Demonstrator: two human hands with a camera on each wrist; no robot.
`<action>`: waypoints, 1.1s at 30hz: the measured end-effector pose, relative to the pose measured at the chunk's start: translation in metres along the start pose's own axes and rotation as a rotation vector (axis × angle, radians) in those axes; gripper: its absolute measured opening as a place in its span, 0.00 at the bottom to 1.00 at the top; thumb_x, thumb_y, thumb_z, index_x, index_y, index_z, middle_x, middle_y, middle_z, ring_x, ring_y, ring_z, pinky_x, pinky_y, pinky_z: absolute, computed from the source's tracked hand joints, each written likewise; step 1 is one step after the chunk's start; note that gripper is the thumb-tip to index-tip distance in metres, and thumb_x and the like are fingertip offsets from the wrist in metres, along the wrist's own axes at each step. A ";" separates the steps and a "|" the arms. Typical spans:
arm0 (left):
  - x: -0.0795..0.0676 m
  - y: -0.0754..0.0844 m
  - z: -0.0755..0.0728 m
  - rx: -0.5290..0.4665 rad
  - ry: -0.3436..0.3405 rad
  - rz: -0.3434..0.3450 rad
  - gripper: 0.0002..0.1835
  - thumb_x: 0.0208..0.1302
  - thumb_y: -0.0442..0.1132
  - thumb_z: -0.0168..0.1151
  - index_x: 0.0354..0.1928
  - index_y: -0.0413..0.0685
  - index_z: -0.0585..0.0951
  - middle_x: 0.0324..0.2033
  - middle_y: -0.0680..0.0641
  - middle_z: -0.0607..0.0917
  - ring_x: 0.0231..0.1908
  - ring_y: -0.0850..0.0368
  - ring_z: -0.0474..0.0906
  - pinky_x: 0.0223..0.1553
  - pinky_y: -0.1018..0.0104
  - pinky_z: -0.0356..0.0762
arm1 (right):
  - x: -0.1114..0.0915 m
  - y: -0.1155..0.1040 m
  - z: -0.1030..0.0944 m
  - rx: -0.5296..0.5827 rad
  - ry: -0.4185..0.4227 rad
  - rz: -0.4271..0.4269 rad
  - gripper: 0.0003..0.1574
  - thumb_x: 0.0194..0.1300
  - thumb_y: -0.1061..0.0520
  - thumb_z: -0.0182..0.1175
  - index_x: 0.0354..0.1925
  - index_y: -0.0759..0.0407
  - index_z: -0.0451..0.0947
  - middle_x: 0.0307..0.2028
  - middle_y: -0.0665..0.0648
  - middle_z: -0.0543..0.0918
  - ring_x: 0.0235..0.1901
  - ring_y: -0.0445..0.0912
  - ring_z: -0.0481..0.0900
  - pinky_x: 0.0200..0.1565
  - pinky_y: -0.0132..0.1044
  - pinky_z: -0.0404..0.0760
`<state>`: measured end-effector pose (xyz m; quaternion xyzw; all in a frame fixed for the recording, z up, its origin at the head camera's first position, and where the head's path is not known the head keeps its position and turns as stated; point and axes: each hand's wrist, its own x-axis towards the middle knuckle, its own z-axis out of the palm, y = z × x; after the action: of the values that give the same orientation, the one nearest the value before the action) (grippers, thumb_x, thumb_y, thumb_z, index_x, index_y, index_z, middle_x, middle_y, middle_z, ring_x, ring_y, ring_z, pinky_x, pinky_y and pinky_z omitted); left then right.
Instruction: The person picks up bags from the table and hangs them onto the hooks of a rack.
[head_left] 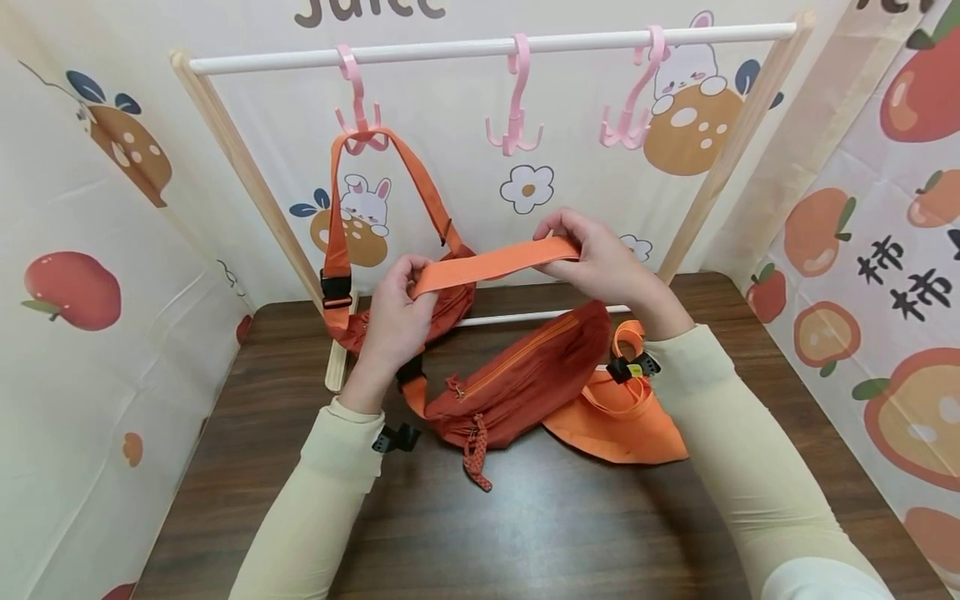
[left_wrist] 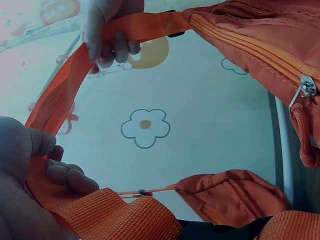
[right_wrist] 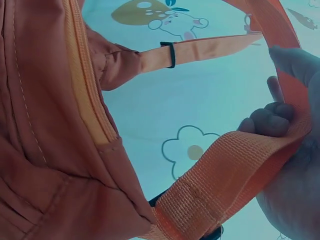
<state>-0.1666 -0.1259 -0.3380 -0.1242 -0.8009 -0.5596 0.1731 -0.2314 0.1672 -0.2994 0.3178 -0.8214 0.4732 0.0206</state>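
Observation:
Both hands hold up the orange webbing strap (head_left: 491, 265) of a rust-red waist bag (head_left: 517, 383). My left hand (head_left: 397, 317) grips the strap's left part, thumb and fingers round it, as the left wrist view also shows. On the other side my right hand (head_left: 600, 262) grips it, with the strap (right_wrist: 290, 75) running through the fingers. Below the hands the bag hangs tilted over the table, its zipper (head_left: 517, 354) facing up and a braided pull (head_left: 476, 454) dangling. A second rust-red waist bag (head_left: 453, 312) hangs by its strap (head_left: 420, 175) from the left pink hook (head_left: 360, 100), partly hidden by my left hand.
Two more pink hooks, one in the middle (head_left: 516, 100) and one at right (head_left: 633, 92), hang from the white rail (head_left: 450, 52) of a wooden-legged rack. An orange fabric piece with looped straps (head_left: 630, 433) lies on the brown table (head_left: 480, 542), near my right forearm.

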 end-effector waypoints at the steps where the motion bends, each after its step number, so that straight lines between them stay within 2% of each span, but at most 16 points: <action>1: 0.000 0.001 -0.001 0.006 -0.005 0.003 0.07 0.76 0.29 0.60 0.51 0.38 0.81 0.34 0.44 0.79 0.28 0.50 0.70 0.32 0.63 0.69 | 0.000 -0.001 -0.001 0.007 -0.002 -0.002 0.12 0.71 0.63 0.68 0.51 0.59 0.78 0.30 0.59 0.76 0.28 0.51 0.68 0.34 0.37 0.70; 7: 0.002 0.007 -0.005 0.066 -0.031 0.029 0.08 0.73 0.32 0.66 0.50 0.42 0.81 0.37 0.45 0.82 0.33 0.50 0.74 0.39 0.59 0.73 | -0.001 -0.009 -0.005 0.105 0.012 -0.014 0.09 0.74 0.60 0.65 0.51 0.58 0.79 0.26 0.58 0.73 0.22 0.50 0.67 0.26 0.37 0.69; 9: 0.003 0.011 -0.006 0.085 -0.033 0.048 0.08 0.73 0.33 0.67 0.51 0.42 0.82 0.37 0.46 0.82 0.33 0.51 0.74 0.39 0.58 0.73 | -0.001 -0.012 -0.006 0.137 0.017 -0.027 0.11 0.75 0.59 0.64 0.53 0.59 0.79 0.29 0.57 0.78 0.20 0.52 0.69 0.25 0.36 0.70; 13: 0.005 0.019 -0.006 0.100 -0.037 0.069 0.11 0.73 0.36 0.69 0.53 0.44 0.82 0.37 0.46 0.81 0.31 0.51 0.73 0.37 0.57 0.72 | 0.001 -0.020 -0.007 0.161 0.021 -0.074 0.15 0.76 0.60 0.64 0.58 0.59 0.79 0.37 0.58 0.84 0.21 0.52 0.71 0.28 0.36 0.71; 17: 0.008 0.028 -0.005 0.111 -0.038 0.084 0.13 0.72 0.38 0.71 0.55 0.46 0.83 0.35 0.47 0.81 0.30 0.51 0.72 0.35 0.58 0.70 | 0.003 -0.031 -0.004 0.130 0.004 -0.109 0.20 0.74 0.62 0.65 0.62 0.56 0.79 0.37 0.59 0.82 0.23 0.51 0.70 0.30 0.37 0.68; 25: 0.013 0.044 -0.003 0.125 -0.050 0.141 0.14 0.73 0.41 0.71 0.56 0.46 0.83 0.34 0.49 0.81 0.31 0.52 0.72 0.35 0.59 0.70 | 0.011 -0.050 0.007 0.025 -0.039 -0.176 0.22 0.72 0.62 0.67 0.62 0.53 0.80 0.38 0.52 0.85 0.24 0.50 0.72 0.28 0.37 0.69; 33: 0.018 0.057 0.000 0.141 -0.045 0.196 0.15 0.71 0.41 0.73 0.55 0.45 0.83 0.40 0.49 0.85 0.35 0.54 0.76 0.38 0.60 0.74 | 0.013 -0.064 0.016 -0.166 -0.016 -0.301 0.26 0.66 0.54 0.77 0.61 0.53 0.82 0.37 0.47 0.83 0.23 0.43 0.71 0.28 0.36 0.70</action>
<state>-0.1603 -0.1066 -0.2815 -0.2018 -0.8261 -0.4793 0.2171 -0.2028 0.1254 -0.2552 0.4381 -0.8009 0.3930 0.1107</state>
